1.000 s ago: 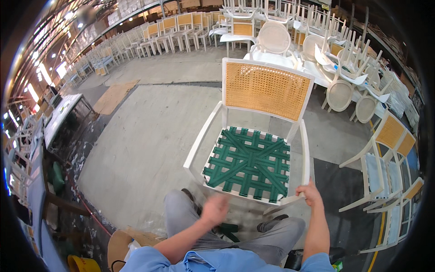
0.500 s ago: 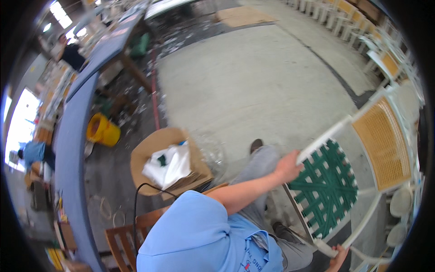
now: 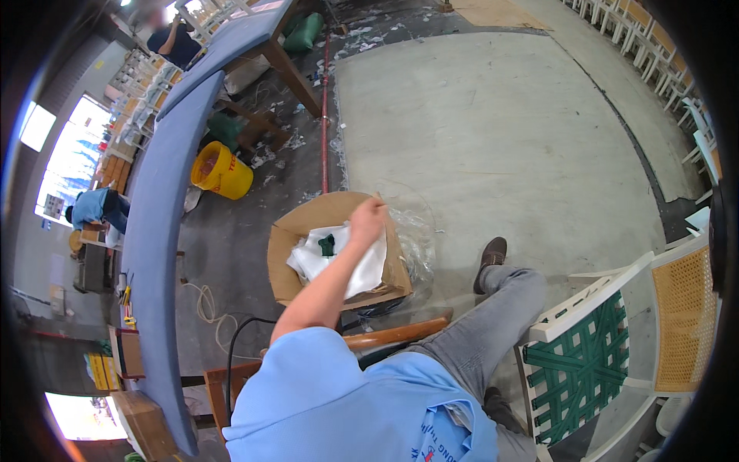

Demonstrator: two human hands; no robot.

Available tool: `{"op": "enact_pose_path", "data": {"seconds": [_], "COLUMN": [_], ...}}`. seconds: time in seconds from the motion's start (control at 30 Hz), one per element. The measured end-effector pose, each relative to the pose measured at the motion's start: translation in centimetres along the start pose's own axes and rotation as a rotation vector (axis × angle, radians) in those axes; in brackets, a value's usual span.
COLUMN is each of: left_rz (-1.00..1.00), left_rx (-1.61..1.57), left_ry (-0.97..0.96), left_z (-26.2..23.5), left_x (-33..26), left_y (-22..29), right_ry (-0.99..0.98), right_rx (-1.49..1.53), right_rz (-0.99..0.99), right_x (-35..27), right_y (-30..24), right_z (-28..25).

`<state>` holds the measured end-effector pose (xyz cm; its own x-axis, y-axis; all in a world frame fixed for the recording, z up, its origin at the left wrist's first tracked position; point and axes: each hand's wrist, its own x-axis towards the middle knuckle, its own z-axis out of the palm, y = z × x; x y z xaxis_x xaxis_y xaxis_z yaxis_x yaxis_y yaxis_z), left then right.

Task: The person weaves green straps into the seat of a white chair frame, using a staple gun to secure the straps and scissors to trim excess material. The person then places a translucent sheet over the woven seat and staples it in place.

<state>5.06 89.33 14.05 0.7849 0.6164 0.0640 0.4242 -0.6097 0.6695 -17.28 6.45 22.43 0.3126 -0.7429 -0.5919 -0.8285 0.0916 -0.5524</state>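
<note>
My left hand (image 3: pixel 368 222) is above the far right part of an opened cardboard box (image 3: pixel 286 269). Its fingers look curled together, and what is in them, if anything, does not show. White sheet-like material (image 3: pixel 369 271) lies in the box, with a small dark green piece (image 3: pixel 327 245) on it. To the right of my legs stands a white-framed chair (image 3: pixel 593 302), its seat of interlaced green straps (image 3: pixel 573 369) and its backrest of tan cane mesh (image 3: pixel 680 319). No part of my right hand shows.
A long blue-covered bench (image 3: pixel 158 254) runs along the left, with a yellow bucket (image 3: pixel 223 173) beside it. Clear plastic wrap (image 3: pixel 416 242) lies by the box. A wooden armrest (image 3: pixel 400 331) is beside me. Two people work at far left; stacked chairs (image 3: pixel 654 46) line the right.
My left hand has let go of the chair frame and moved left to above the box. My right hand, before on the chair's lower rail, has left the view. The view has shifted left.
</note>
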Motion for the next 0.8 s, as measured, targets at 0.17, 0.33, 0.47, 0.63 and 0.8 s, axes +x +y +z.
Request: {"op": "enact_pose_path", "data": {"seconds": [0.17, 0.33, 0.47, 0.63, 0.8], "left_rz": [-0.519, -0.682, -0.774, -0.627, -0.542], "left_rx": [0.470, 0.558, 0.560, 0.622, 0.665], "left_ry": [-0.267, -0.428, -0.355, -0.327, -0.249], "left_z": [-5.7, -1.3, -3.3, -4.4, -6.0], "left_x": [-2.0, -7.5, -8.5, -9.1, -8.3], "left_y": [-11.0, -13.8, -14.5, -13.8, -12.9], "right_ry": [0.052, 0.136, 0.153, 0.193, 0.202], "right_rx": [-0.033, -0.081, -0.140, -0.137, -0.108], "right_rz": [-0.073, -0.097, -0.114, -0.137, -0.185], "right_x": [0.6, -2.4, -2.3, -2.4, -1.1], "right_y": [1.0, 0.3, -0.7, -0.4, 1.0], "right_z": [0.9, 0.3, 1.6, 2.1, 1.2]}}
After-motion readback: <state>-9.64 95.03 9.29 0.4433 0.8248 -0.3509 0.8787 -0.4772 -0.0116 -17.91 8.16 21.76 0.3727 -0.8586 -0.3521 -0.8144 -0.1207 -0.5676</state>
